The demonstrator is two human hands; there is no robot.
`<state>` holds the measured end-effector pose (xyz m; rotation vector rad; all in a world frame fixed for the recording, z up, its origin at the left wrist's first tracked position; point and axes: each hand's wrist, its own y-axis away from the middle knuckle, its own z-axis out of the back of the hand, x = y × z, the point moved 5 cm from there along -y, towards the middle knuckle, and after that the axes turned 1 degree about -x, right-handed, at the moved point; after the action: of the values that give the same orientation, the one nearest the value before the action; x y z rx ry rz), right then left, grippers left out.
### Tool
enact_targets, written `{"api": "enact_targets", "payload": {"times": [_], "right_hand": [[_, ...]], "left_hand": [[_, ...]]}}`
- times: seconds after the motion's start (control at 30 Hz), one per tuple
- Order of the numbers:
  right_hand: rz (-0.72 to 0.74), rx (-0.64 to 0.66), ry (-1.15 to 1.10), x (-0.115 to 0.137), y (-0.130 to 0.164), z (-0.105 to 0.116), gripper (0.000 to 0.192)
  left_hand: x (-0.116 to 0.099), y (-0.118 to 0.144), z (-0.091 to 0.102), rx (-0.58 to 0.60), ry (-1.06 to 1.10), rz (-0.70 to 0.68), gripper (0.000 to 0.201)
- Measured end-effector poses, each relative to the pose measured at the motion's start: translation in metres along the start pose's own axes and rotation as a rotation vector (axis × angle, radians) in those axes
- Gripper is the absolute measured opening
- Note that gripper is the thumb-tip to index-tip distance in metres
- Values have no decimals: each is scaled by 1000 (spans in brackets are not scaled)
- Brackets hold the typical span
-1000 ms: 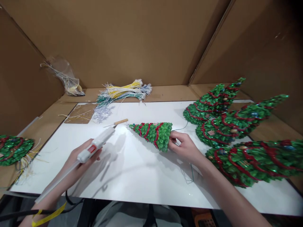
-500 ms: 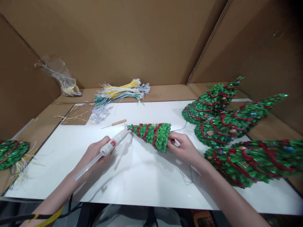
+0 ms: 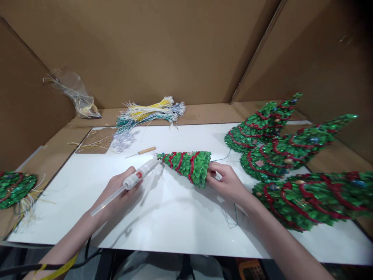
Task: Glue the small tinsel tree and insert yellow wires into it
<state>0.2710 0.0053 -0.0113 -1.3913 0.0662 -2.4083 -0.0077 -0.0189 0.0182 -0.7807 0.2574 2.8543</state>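
Note:
My left hand (image 3: 124,189) is closed around a white hot glue gun (image 3: 140,174) with a clear glue stick (image 3: 107,200) jutting from its back. The gun's nozzle is at the narrow tip of a small green Christmas tree (image 3: 189,166) with red garland, which lies on its side. At the tree's wide base, my right hand (image 3: 223,177) grips the edge, with some fingertips hidden behind or inside it. A thin green wire (image 3: 235,216) shows beneath my right forearm. Just beyond the gun lies an awl (image 3: 147,150) with a wooden handle.
Three larger decorated trees (image 3: 276,161) stand on the right. Bundles of yellow, white and green wires (image 3: 150,112) lie at the back, beside a clear sparkly pile (image 3: 124,140). A plastic bag (image 3: 83,103) leans back left. Another green piece (image 3: 17,188) sits at the left edge. Cardboard walls (image 3: 163,50) enclose the table.
Almost nothing differs. The view has shifted very slightly, while both hands keep their holds and the nozzle stays at the tree's tip.

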Motion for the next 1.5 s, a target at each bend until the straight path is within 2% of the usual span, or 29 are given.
{"api": "enact_targets", "payload": {"times": [0.23,0.47,1.5], "right_hand": [[-6,3,1,2,0,0,14],[1,1,2,1,0,0,14],[3,-7,16,3,0,0,13]], "left_hand": [[9,-1,-3,-33,-1,-22,23],[1,1,-1,-2,-11,7,24],[-1,5,1,4,-10,4,22]]}}
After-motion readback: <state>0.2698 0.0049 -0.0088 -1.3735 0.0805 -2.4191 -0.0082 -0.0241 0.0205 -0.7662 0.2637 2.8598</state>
